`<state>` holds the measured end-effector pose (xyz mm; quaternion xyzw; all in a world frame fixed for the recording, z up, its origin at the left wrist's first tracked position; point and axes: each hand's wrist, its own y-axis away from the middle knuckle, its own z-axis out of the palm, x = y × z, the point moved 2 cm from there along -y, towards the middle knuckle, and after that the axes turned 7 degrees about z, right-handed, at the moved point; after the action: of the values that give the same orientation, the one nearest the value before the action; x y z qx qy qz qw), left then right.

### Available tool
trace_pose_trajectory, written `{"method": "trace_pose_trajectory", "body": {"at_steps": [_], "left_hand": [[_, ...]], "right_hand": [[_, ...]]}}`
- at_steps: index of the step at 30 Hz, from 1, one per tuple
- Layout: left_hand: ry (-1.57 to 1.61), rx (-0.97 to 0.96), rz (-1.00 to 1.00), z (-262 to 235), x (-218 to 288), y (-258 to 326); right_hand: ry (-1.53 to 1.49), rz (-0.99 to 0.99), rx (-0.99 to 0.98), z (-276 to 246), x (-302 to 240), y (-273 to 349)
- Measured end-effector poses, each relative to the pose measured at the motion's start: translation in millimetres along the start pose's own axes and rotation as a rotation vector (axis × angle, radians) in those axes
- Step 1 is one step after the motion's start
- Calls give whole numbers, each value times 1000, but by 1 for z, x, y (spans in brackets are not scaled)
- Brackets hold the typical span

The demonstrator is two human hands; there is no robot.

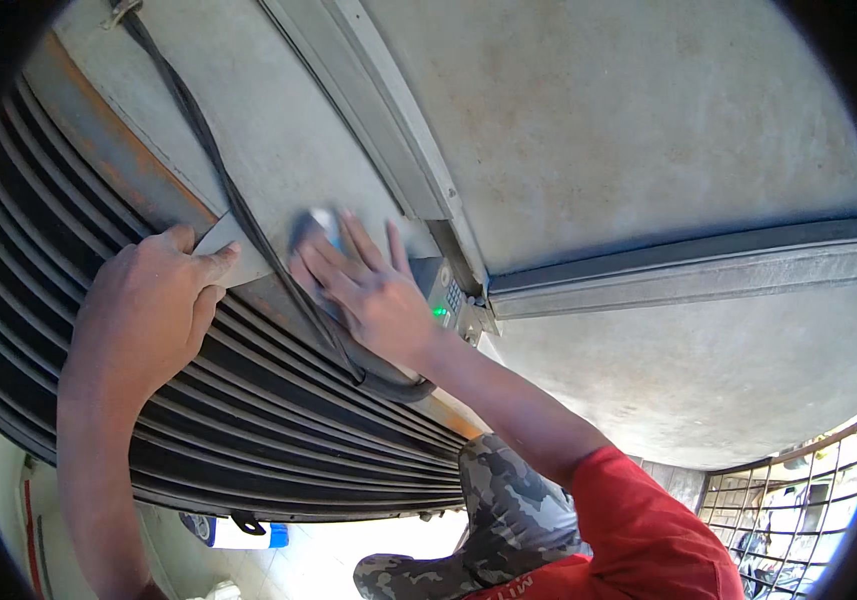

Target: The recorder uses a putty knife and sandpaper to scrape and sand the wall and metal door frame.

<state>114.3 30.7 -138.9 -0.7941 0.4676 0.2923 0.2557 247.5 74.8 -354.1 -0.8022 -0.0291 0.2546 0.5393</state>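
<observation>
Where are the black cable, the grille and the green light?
Cable (210, 150), head view: its middle run.
Grille (278, 420), head view: its dark slats.
Green light (439, 312), head view: the glowing spot.

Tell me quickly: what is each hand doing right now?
Left hand: open, resting on the dark ribbed metal grille, thumb and forefinger touching a flat grey panel piece.
Right hand: open, fingers spread, pressing a blurred blue-grey object.

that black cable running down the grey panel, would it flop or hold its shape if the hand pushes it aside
The black cable looks thin and bends in a curve past the right hand, so it probably flexes easily. It lies flat against the grey panel, so it would likely slide sideways, then spring partly back.
</observation>
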Motion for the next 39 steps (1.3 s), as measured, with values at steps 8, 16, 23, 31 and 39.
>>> {"method": "trace_pose_trajectory", "body": {"at_steps": [8,16,23,31,39], "left_hand": [[40,65,-43,12,7,-1],[103,206,37,6,-41,15],[150,63,-75,13,-51,5],[108,70,-38,5,-59,9],[37,263,34,-6,-56,12]], "right_hand": [[89,70,-92,3,-2,39],[-56,-17,23,2,0,2],[74,-59,-69,-1,-5,-40],[39,-82,-24,-1,17,20],[89,-210,32,0,13,-10]]}}
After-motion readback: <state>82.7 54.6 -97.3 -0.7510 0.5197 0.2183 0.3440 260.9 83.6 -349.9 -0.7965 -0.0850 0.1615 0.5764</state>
